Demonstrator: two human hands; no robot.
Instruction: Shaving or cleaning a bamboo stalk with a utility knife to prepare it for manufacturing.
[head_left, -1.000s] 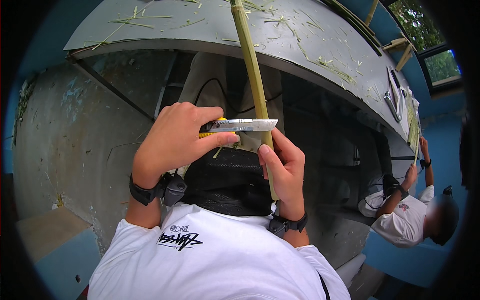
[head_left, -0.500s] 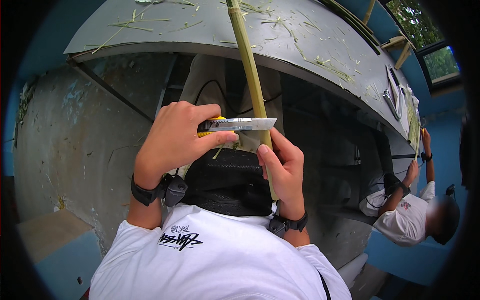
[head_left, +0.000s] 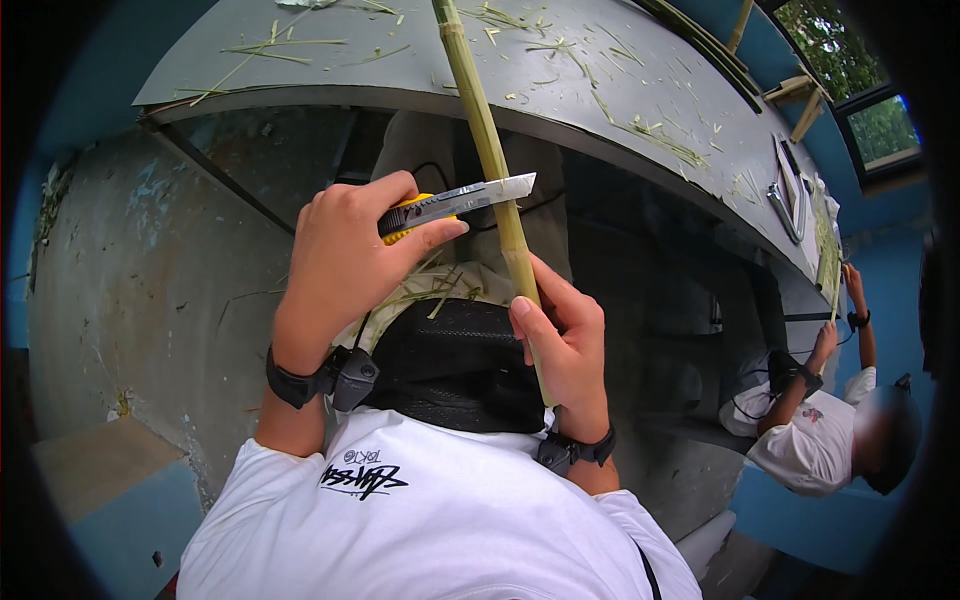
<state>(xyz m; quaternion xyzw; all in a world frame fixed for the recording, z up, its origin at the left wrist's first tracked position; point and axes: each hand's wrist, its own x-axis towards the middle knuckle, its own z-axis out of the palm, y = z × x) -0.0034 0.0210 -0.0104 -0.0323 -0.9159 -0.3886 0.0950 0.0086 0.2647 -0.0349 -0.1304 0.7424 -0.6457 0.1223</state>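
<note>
My left hand (head_left: 345, 240) is closed around a box cutter (head_left: 490, 192) with a yellow and black handle. Its long blade is out and lies across a bamboo stick (head_left: 478, 105), tilted a little up to the right. The pale green stick has ringed nodes and runs from the table down to my waist. Near its lower end my right hand (head_left: 565, 335) grips it between thumb and fingers. A black pad or pouch (head_left: 450, 355) covers my lap under the stick, with thin green shavings (head_left: 440, 290) just beyond it.
A grey table (head_left: 330, 65) spans the far side, littered with bamboo slivers (head_left: 280, 48). A metal-framed tool (head_left: 790, 195) and dark bamboo strips (head_left: 705, 45) lie on its right part. At the far right another person (head_left: 810, 430) in a white shirt works with a thin strip.
My left hand has slid the box cutter away from me along the bamboo stick, and the blade has tipped upward. The stick's far end has shifted slightly left. My right hand keeps its grip.
</note>
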